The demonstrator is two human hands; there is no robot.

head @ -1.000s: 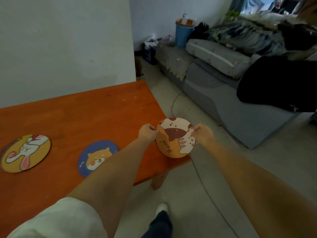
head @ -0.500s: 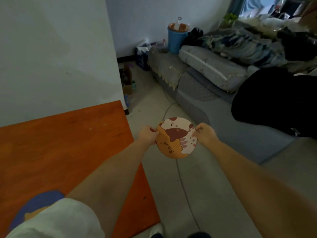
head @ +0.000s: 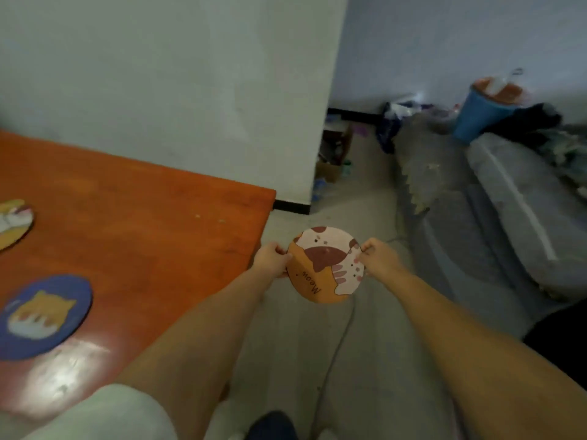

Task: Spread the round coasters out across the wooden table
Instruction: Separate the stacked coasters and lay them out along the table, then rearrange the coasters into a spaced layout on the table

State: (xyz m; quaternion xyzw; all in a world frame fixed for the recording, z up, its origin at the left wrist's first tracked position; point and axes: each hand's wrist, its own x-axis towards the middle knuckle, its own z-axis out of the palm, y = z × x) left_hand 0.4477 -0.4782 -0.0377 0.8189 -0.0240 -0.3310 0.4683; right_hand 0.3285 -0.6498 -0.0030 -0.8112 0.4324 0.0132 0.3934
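Observation:
An orange round coaster with a cat and the word "Meow" [head: 325, 265] is held in the air over the floor, just past the right edge of the wooden table [head: 143, 223]. My left hand [head: 273, 258] pinches its left rim and my right hand [head: 379, 260] pinches its right rim. A blue round coaster with an orange dog [head: 43, 315] lies flat on the table at the left. A yellow round coaster with a rabbit [head: 12, 222] lies farther back, cut off by the left edge of the view.
A white wall corner [head: 317, 122] stands behind the table. A grey sofa [head: 508, 217] with cushions fills the right side. A blue bucket [head: 476, 112] stands at the back. A cable [head: 343, 338] runs along the grey floor. My shoe [head: 273, 423] shows at the bottom.
The view has swung back to the left, so more of the table and the two lying coasters show again. Both hands still hold the cat coaster off the table's right edge.

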